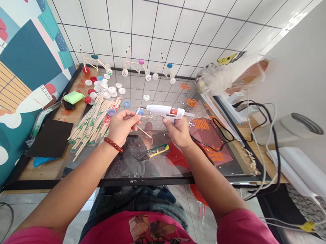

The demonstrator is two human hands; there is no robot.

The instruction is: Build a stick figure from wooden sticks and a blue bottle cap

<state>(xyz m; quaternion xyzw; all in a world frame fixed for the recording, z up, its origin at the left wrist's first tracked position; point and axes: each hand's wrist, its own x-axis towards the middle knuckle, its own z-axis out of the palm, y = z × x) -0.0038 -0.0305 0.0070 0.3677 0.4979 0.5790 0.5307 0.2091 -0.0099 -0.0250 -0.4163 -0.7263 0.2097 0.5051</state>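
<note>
Glue gun (163, 111): white with a red panel, held up over the glass sheet (134, 181), its nozzle pointing left at the stick frame, a black cord trailing from it.
Right hand (177, 133): closed firmly round the gun's handle.
Left hand (122, 127): a narrow pinch, holding the stick frame (144, 128) by its wooden sticks.
Stick frame: raised in the air just beside the nozzle, with a blue bottle cap (140, 111) at its end; the nozzle seems very near the cap, but from this angle I cannot be sure they touch.
Step in hand: gun and frame are brought together, both lifted off the glass.
Next move: the close work at the nozzle calls for a steady pinch and a careful aim.
Around them: a bundle of wooden sticks (92, 125), scattered bottle caps (105, 90), three more stick frames (136, 65) at the back, a green sponge (73, 97), a black board (49, 138), a yellow-green cutter (157, 151).
</note>
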